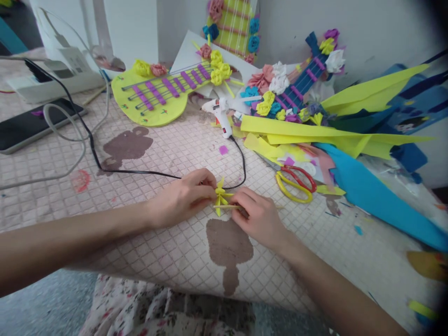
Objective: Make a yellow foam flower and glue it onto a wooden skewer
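Observation:
Over the front part of the quilted cloth, a small yellow paper flower (220, 198) with pointed petals sits between my two hands. My left hand (191, 193) pinches the flower's left side with its fingertips. Closed around a thin wooden stick (226, 206) is my right hand (257, 214); the stick lies across the lower petals and its other end shows past the knuckles. A narrow yellow strip (229, 195) runs from the flower towards the right fingers. My fingers hide part of the flower and the middle of the stick.
A white glue gun (221, 115) lies behind my hands, its black cord (140, 172) passing under them. Scissors (296, 184) with red and yellow handles rest to the right, near yellow and blue paper (371, 186). Decorated paper guitars (154, 98) and a phone (38, 123) are further back.

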Demonstrator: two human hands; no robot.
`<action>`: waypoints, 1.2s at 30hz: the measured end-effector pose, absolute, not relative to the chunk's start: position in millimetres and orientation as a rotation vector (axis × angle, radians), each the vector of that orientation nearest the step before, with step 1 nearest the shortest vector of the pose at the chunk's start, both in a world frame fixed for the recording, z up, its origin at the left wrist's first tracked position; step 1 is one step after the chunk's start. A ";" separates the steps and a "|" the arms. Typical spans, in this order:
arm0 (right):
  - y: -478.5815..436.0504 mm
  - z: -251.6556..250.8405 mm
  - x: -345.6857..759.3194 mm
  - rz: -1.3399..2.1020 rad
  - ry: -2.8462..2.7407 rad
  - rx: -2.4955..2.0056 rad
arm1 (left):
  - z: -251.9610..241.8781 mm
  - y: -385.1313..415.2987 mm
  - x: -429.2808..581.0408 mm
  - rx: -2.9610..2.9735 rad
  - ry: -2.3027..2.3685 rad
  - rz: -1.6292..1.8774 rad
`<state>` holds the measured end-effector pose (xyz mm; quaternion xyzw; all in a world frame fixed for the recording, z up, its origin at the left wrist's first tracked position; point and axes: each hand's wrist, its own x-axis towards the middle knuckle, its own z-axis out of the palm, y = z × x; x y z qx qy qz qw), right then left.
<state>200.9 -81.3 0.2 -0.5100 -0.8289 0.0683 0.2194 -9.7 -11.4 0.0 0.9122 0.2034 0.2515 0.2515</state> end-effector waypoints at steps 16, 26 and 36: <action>-88.0 5.3 200.8 0.123 -2.435 -1.237 | -3.4 -9.6 -8.6 2.487 0.485 0.660; -84.5 6.4 211.4 0.337 -2.301 -1.234 | -5.4 -7.6 -8.9 2.487 0.438 0.679; -82.6 -1.7 216.0 0.234 -2.377 -1.275 | -3.6 -5.5 -8.5 2.512 0.444 0.672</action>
